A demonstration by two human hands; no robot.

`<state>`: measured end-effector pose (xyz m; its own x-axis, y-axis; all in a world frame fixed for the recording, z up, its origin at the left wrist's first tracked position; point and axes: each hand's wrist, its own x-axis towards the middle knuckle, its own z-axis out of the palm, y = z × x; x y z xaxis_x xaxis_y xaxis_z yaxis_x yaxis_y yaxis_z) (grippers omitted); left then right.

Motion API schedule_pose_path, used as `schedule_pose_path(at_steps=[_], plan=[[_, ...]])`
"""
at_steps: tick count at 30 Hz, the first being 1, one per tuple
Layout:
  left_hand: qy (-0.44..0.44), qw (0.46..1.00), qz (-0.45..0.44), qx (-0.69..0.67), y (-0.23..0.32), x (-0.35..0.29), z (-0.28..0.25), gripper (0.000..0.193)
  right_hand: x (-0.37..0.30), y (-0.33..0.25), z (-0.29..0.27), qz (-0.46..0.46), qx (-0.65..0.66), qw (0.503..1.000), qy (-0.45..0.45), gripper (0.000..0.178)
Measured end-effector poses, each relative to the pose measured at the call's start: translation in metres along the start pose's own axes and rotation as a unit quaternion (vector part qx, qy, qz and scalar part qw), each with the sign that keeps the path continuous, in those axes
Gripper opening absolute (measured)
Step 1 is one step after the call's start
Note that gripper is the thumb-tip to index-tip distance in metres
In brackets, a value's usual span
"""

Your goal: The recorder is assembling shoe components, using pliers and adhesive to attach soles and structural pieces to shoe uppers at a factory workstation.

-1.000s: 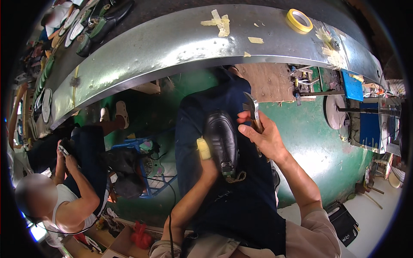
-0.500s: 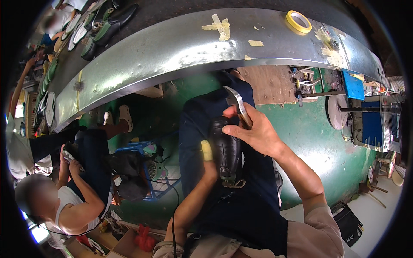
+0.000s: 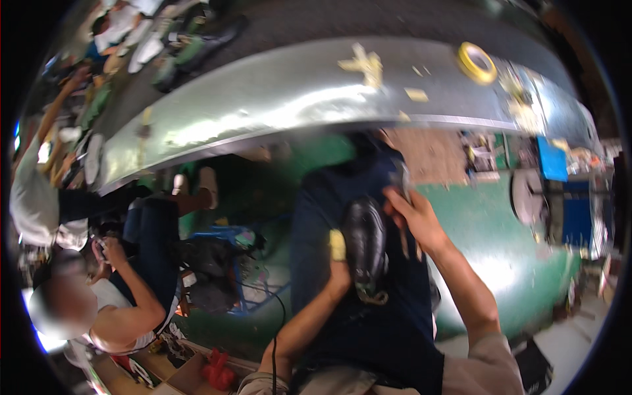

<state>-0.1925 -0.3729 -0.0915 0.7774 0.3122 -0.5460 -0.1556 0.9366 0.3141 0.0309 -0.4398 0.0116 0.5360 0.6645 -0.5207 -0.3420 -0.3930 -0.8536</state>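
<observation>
A black leather shoe (image 3: 365, 242) rests on my dark-trousered lap, its toe pointing away from me and a short loop of cord at its heel. My left hand (image 3: 338, 264) grips the shoe from its left side. A yellow cover wraps the thumb, while the other fingers are hidden behind the shoe. Just right of the toe, my right hand (image 3: 423, 222) is closed around a hammer (image 3: 401, 176). The metal head points away from me and is smeared by motion; parts of the handle show below the fingers.
A curved metal bench (image 3: 263, 105) spans the far side, carrying a yellow tape roll (image 3: 477, 63) and tape scraps. Several shoes (image 3: 191, 56) stand at far left. A seated co-worker (image 3: 125, 296) is at my left, beside a blue-framed stool (image 3: 253, 289). A dark cable hangs by my left forearm.
My right hand and the hammer have moved off the shoe's top to its right side. The whole view has shifted, so the scene sits lower and further right.
</observation>
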Motion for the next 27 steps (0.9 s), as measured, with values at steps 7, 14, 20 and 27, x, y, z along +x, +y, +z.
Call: schedule_pose_path(at_steps=[7,14,20,27], plan=[[0.011,0.951,0.201,0.233,0.038,0.006,0.063,0.063,-0.033,0.024,-0.028,0.015,0.005,0.998,-0.066,0.051],[0.037,0.897,0.274,0.346,0.066,0.052,0.098,0.048,-0.017,0.005,-0.022,-0.060,-0.086,0.994,-0.032,0.059],[-0.015,0.837,0.268,0.477,0.054,0.056,0.045,0.085,-0.004,0.026,-0.003,-0.144,-0.254,0.954,0.063,0.067],[-0.077,0.759,0.275,0.585,0.069,0.040,0.073,0.084,-0.006,0.041,-0.011,-0.178,-0.235,0.948,0.121,0.031]])
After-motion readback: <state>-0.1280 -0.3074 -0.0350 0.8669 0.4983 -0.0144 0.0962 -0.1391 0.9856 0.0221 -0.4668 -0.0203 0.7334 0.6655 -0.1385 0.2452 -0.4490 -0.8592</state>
